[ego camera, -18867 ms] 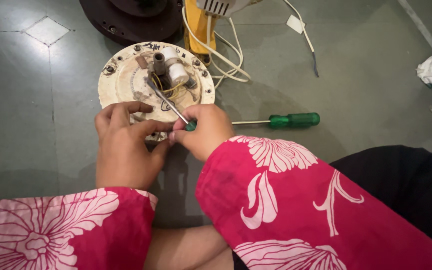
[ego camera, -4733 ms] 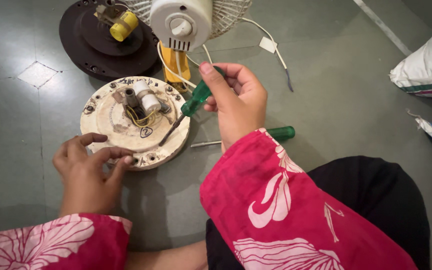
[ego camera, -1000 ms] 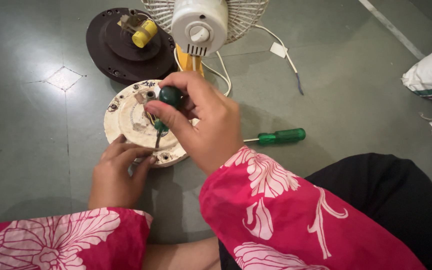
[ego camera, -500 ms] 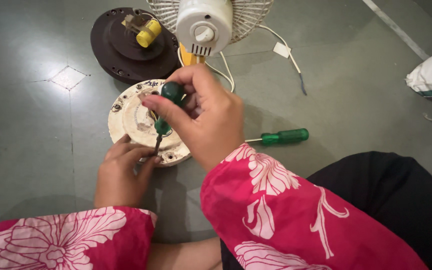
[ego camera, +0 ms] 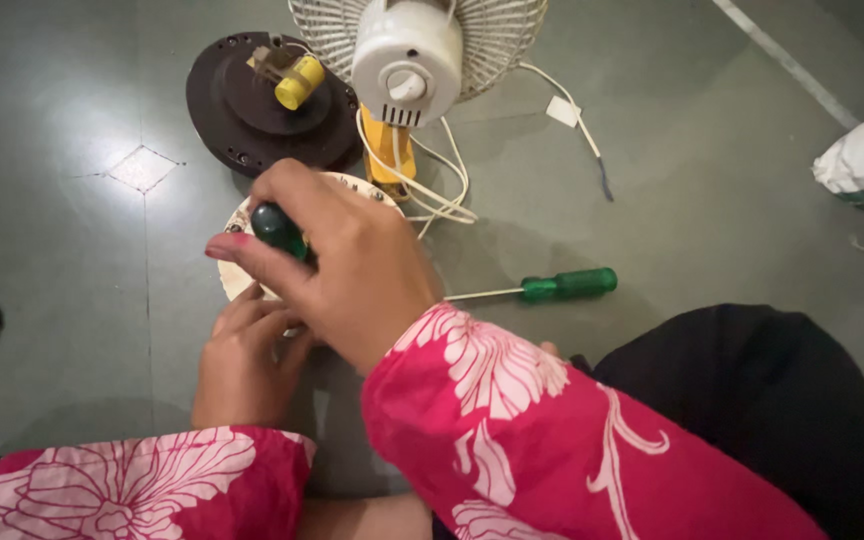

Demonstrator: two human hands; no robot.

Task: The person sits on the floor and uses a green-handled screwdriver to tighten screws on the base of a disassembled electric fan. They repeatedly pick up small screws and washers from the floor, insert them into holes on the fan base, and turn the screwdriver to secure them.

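Soft, even light falls from above and somewhat from the left, leaving a pale sheen on the grey floor [ego camera: 82, 130] at upper left and only faint, diffuse shadows beneath the right hand [ego camera: 337, 265] and the white fan [ego camera: 407, 60]. The hands are slightly smeared by motion, while the spare green screwdriver [ego camera: 552, 287] stays fairly crisp. Colours look vivid, and edge distortion is hard to judge

A small white tag [ego camera: 560, 110] hangs on the fan's cord [ego camera: 586, 140].
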